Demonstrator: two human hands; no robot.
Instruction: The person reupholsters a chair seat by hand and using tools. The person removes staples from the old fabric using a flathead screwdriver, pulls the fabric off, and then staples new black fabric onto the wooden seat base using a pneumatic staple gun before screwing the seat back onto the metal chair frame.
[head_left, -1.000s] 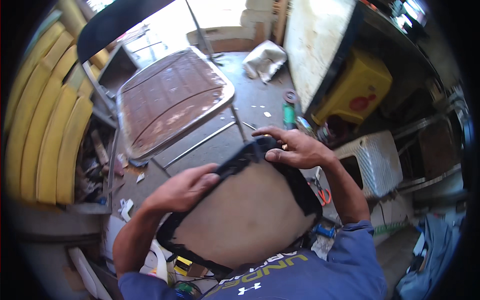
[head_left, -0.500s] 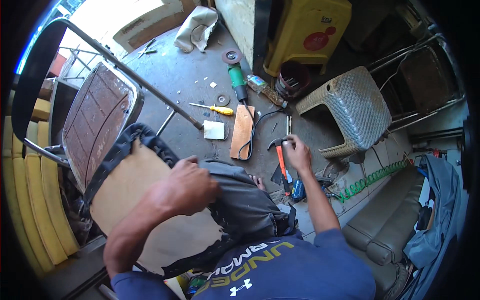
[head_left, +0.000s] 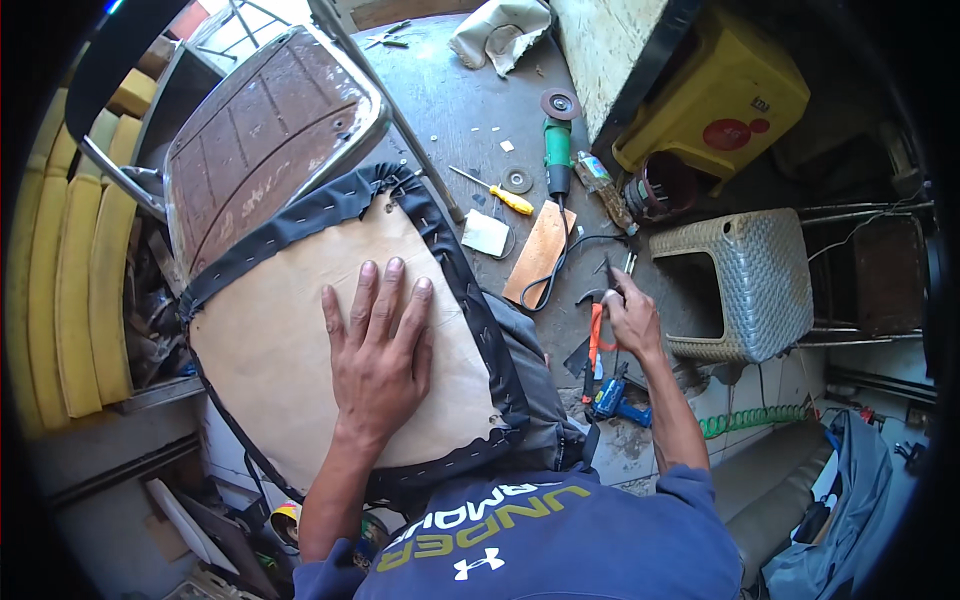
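The left hand lay flat, fingers spread, on a smooth, tan-backed, four-sided seat panel edged with gathered, stapled black fabric, resting over grey trousers. The right hand, fingers curled, hung near an orange-handled claw hammer; what it pinched could not be told.

Grey floor: grinder, screwdriver, wooden board, orange-handled hammer.

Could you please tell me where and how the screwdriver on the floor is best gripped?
The screwdriver is probably best gripped by its thick yellow handle, from above and the near side: it lies flat, handle end nearer, thin shaft pointing away.
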